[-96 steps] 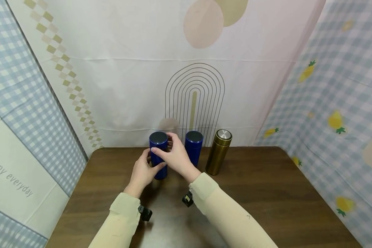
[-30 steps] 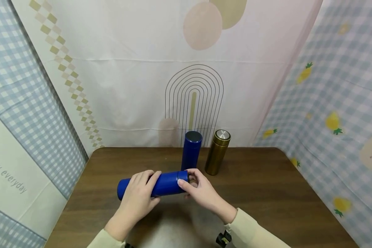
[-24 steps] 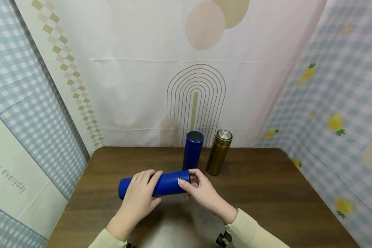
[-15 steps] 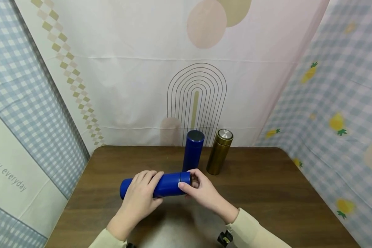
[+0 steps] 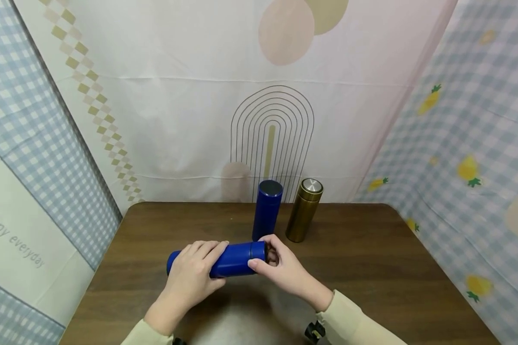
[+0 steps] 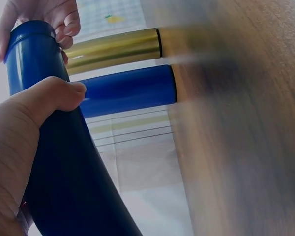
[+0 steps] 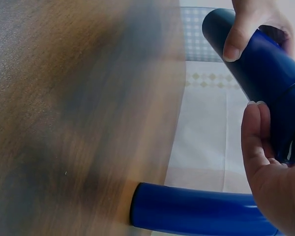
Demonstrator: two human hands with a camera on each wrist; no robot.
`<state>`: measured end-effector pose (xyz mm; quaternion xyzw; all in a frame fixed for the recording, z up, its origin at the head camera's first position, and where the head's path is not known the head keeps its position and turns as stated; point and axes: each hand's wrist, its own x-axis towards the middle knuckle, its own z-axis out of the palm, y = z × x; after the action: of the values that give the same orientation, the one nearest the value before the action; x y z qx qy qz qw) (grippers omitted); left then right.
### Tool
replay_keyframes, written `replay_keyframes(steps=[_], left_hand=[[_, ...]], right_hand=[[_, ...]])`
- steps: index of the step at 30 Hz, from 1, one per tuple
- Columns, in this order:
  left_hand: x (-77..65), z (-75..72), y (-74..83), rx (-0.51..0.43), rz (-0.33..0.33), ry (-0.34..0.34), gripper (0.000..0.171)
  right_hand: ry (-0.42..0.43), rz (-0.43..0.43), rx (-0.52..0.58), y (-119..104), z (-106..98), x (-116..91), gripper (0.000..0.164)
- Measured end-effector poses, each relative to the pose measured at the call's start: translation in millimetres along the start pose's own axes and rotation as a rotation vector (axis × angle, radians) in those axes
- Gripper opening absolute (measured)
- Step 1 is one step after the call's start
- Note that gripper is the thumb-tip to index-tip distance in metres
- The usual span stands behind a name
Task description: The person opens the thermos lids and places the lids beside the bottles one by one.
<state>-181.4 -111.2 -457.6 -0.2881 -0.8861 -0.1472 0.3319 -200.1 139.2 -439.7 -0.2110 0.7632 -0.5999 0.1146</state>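
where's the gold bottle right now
In the head view, the gold bottle stands upright near the back edge of the table, just right of the standing blue bottle and beyond the right hand.

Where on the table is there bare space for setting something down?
The table is bare from the gold bottle to the right edge, and from the held blue bottle to the left edge. Crowded: the middle, where the standing blue bottle is close beside the gold one.

Both hands (image 7: 273, 174) hold a blue bottle (image 7: 268, 73), a second bottle (image 7: 196, 210) standing nearby.
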Motion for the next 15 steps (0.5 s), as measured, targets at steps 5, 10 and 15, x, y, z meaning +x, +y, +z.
replay_keyframes(steps=[5, 10, 15], left_hand=[[0.6, -1.6, -1.7, 0.009, 0.0, -0.002, 0.079], [0.9, -2.5, -3.0, 0.007, 0.004, -0.007, 0.079], [2.0, -4.4, -4.0, 0.011, 0.004, -0.019, 0.079]], right_hand=[[-0.022, -0.004, -0.017, -5, 0, 0, 0.04], [-0.041, -0.009, -0.025, -17, 1, -3, 0.039], [-0.044, -0.023, -0.086, -13, 1, -1, 0.041]])
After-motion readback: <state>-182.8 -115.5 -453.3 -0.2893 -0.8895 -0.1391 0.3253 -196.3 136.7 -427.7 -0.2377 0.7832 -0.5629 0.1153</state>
